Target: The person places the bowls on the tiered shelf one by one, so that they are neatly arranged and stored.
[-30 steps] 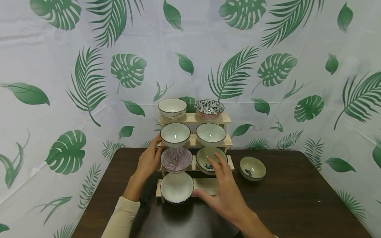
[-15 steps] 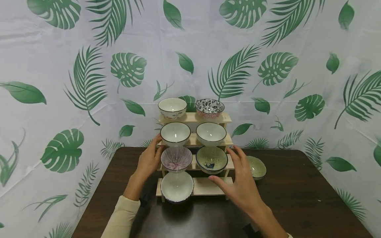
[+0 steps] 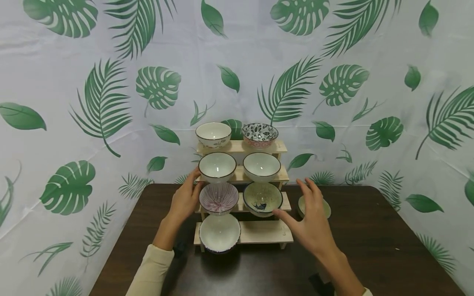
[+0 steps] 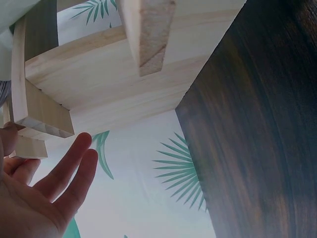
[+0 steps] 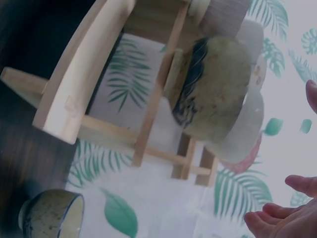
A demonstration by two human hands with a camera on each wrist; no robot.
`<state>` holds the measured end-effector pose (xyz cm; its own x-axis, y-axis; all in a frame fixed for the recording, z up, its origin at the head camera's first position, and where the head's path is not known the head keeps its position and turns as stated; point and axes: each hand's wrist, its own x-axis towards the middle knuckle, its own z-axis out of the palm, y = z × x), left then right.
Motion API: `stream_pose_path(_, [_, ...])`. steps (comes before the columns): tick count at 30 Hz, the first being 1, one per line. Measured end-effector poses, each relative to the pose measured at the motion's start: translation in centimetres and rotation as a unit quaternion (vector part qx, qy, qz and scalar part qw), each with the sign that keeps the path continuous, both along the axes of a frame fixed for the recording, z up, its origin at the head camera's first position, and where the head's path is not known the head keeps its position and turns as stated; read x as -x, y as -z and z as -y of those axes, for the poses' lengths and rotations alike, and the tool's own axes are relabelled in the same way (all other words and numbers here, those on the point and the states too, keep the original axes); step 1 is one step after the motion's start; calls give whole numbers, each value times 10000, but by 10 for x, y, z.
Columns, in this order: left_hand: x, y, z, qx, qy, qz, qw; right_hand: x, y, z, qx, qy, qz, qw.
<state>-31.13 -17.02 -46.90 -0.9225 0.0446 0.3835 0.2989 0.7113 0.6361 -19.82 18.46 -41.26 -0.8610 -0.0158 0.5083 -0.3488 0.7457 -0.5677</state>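
A tiered wooden stand [image 3: 264, 232] carries bowls in two columns. My left hand [image 3: 185, 200] grips a shelf end at the stand's left side; in the left wrist view its thumb and forefinger are at the wood, the other fingers extended. On the third tier sit a purple striped bowl [image 3: 219, 198] and a speckled green bowl [image 3: 263, 194]. Just right of that green bowl hovers my right hand [image 3: 312, 226], fingers spread and holding nothing. The right wrist view shows it apart from the green bowl [image 5: 218, 89]. Behind it, a second green bowl [image 3: 326, 209] is partly hidden.
Two plain white bowls stand on the second tier, a white floral bowl [image 3: 213, 135] and a patterned red bowl [image 3: 260, 135] on top. A white bowl [image 3: 220, 232] sits at bottom left. The dark table [image 3: 374, 246] extends right; a leaf-print cloth [image 3: 237, 49] hangs behind.
My right hand has moved rightward off the speckled green bowl on the third tier, leaving that bowl on its shelf. My left hand has stayed at the stand's side.
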Motion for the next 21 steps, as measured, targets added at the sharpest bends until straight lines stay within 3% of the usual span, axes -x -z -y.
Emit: stream_pose_path(21, [-1, 1, -1, 85, 19, -164, 9998, 22, 18, -38, -66, 570, 240, 9981])
